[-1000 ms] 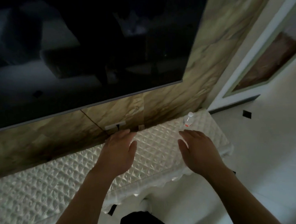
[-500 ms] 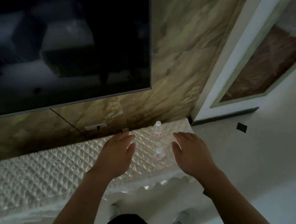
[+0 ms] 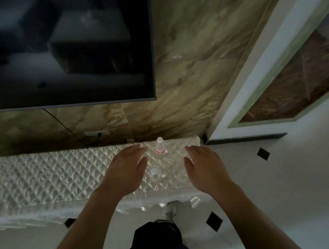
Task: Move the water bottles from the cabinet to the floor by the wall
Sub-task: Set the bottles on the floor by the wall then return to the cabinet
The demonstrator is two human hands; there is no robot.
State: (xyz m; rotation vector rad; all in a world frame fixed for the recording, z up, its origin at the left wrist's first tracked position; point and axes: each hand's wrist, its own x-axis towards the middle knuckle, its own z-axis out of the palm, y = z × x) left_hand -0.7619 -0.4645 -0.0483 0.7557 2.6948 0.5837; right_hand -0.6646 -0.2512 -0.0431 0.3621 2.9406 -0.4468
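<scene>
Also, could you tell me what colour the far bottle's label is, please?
The far bottle has a red label, seen in the head view.

The room is dim and underexposed, and the whole frame is soft and slightly grainy. The palest areas are the floor and the white door frame on the right, which is the brightest side. The quilted cover on the cabinet catches small sheens on its ridges, with sharper glints along its front edge. The television screen is near black, holding only blurred grey reflections. A tiny glint sits on the marble wall. The clear bottle near the cover's front edge almost melts into the pattern. Wide-angle bending tilts the door frame steeply towards the right edge.
</scene>
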